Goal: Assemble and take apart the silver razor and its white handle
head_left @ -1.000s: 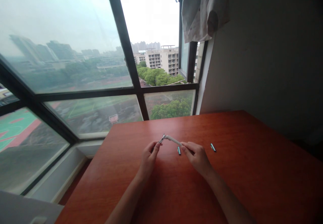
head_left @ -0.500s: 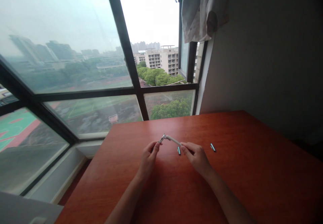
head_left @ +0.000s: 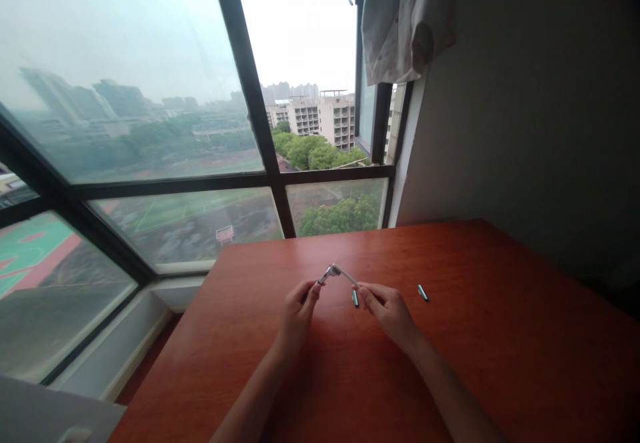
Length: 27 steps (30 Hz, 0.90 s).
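Note:
My left hand [head_left: 296, 313] is closed in a pinch around what looks like a metal razor handle [head_left: 327, 274], its shiny end pointing up and to the right. Between the thumb and fingers of my right hand [head_left: 393, 310] is a slim pale stick-like tool [head_left: 347, 276], slanting up to the left. The tips of the two meet above the table; whether the stick's end is a brush is too small to tell. A small dark-green razor cartridge [head_left: 355, 298] lies just left of my right fingertips. Another razor cartridge [head_left: 423, 292] rests farther right.
Both hands are over a reddish-brown wooden table [head_left: 240, 336]. Large windows [head_left: 165, 76] with dark frames stand behind and to the left, one pane swung outward. A pale curtain [head_left: 395, 23] hangs at the upper right beside a dark wall [head_left: 530, 110].
The razor handle's tip has shifted slightly to the right. The pale stick has turned and appears thinner, with its tip now against the handle's end. Both cartridges stay in place.

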Available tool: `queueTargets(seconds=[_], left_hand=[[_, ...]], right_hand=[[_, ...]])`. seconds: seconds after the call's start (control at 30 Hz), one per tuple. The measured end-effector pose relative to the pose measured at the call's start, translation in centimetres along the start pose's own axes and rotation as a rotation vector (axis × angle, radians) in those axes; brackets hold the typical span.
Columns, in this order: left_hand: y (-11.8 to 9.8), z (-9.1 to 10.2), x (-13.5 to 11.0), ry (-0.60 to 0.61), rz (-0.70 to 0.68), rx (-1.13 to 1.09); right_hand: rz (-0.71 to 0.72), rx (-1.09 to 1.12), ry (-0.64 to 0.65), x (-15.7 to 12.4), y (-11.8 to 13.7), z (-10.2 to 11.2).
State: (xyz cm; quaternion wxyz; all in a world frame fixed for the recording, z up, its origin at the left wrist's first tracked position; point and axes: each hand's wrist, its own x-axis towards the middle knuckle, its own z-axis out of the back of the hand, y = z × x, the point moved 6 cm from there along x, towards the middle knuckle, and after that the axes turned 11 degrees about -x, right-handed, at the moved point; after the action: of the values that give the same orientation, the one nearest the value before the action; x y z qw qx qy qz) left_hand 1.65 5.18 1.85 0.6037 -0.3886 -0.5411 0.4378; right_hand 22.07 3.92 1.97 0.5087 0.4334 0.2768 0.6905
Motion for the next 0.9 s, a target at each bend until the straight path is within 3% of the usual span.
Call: queueTargets(seconds=[0.2, 0.53, 0.9], left_hand=[[0.0, 0.9, 0.2, -0.069, -0.013, 0.027], [-0.4, -0.3, 0.0, 0.068, -0.059, 0.037], [-0.9, 0.3, 0.1, 0.019, -0.092, 0.100]], right_hand=[[0.007, 0.023, 0.035, 0.0, 0.4, -0.1], [0.065, -0.094, -0.050, 0.1, 0.1, 0.3], [0.180, -0.249, -0.124, -0.1, 0.4, 0.9]])
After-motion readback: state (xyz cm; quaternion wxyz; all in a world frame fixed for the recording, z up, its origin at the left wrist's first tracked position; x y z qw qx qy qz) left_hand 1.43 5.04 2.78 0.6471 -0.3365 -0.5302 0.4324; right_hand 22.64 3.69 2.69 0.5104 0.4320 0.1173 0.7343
